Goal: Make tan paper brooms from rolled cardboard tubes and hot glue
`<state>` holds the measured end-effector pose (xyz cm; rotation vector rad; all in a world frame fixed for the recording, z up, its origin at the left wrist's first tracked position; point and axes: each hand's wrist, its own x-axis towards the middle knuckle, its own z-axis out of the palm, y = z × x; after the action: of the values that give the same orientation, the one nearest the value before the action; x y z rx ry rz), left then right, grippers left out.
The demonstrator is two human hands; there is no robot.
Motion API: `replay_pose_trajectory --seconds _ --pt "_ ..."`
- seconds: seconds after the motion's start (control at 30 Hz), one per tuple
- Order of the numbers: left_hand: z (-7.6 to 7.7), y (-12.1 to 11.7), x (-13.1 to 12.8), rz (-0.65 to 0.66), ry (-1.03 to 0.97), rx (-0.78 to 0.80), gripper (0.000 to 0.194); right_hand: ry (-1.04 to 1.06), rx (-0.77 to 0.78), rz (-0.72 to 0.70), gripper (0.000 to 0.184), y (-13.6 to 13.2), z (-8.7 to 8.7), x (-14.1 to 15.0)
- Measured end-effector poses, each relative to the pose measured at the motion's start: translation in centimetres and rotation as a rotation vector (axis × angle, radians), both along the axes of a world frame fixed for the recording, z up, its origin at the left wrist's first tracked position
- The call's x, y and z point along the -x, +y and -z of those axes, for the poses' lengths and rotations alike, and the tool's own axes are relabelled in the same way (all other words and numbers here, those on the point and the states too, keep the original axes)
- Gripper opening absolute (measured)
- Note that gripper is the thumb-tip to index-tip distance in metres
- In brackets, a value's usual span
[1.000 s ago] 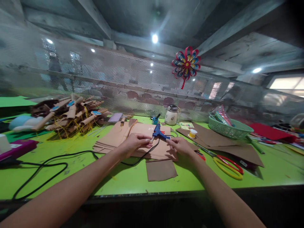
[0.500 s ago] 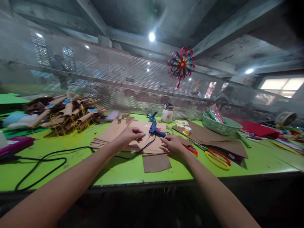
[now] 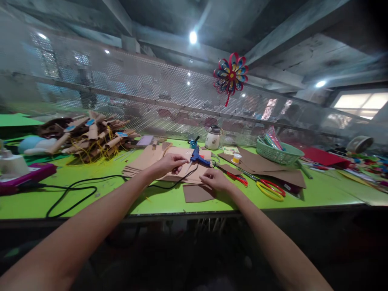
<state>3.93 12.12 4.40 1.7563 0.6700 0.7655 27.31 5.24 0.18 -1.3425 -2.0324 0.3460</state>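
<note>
My left hand (image 3: pixel 171 165) is over the stack of brown kraft paper (image 3: pixel 145 159), thumb and fingertips pinched together. Anything between them is too small to make out. Just right of those fingertips lies a blue glue gun (image 3: pixel 198 157), its nozzle pointing down toward me and its black cord (image 3: pixel 163 186) running left. My right hand (image 3: pixel 216 179) hovers low in front of the gun's handle, fingers curled in and partly hidden. Below and beside it lies a small dark-brown paper piece (image 3: pixel 197 194) on the green table (image 3: pixel 169 206).
Scissors with red and yellow handles (image 3: pixel 269 190), red-handled scissors (image 3: pixel 239 178) and brown sheets (image 3: pixel 257 163) lie right. Behind are a white jar (image 3: pixel 213 138) and green basket (image 3: pixel 279 151). Rolled paper pieces (image 3: pixel 93 135) pile up left, near a purple power strip (image 3: pixel 30 178).
My left fingertips have come together into a pinch. My right hand has moved left, away from the glue gun's handle toward the small brown piece, and its fingers have curled. The view has shifted slightly.
</note>
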Motion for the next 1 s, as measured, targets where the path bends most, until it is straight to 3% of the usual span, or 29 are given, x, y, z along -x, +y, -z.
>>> replay_pose_trajectory --seconds 0.1,0.2,0.3,0.4,0.5,0.73,1.0 --pt "-1.0 -1.2 0.3 0.003 0.097 -0.084 0.034 -0.103 -0.076 -0.028 0.023 -1.4 0.1 0.1" --pt "-1.9 -3.5 1.9 -0.061 0.269 -0.347 0.032 -0.163 -0.126 -0.031 0.015 -1.9 0.5 -0.1" --pt "-1.7 -6.2 4.1 -0.145 0.268 -0.59 0.026 -0.19 -0.152 -0.019 0.012 -1.8 0.9 -0.3" --pt "-0.8 -7.7 5.2 -0.162 0.308 -0.531 0.027 -0.21 -0.161 -0.006 0.012 -1.5 1.3 0.0" --pt "0.2 -7.1 3.9 -0.129 0.381 -0.455 0.03 -0.231 -0.18 0.009 0.011 -1.6 1.5 0.5" --pt "1.3 -4.8 -1.8 -0.145 0.593 -0.731 0.026 -0.294 -0.258 0.012 0.017 -2.5 1.6 1.3" --pt "3.5 -5.7 -1.5 -0.19 0.746 -0.925 0.019 -0.297 -0.292 0.163 0.02 -1.9 2.5 1.5"
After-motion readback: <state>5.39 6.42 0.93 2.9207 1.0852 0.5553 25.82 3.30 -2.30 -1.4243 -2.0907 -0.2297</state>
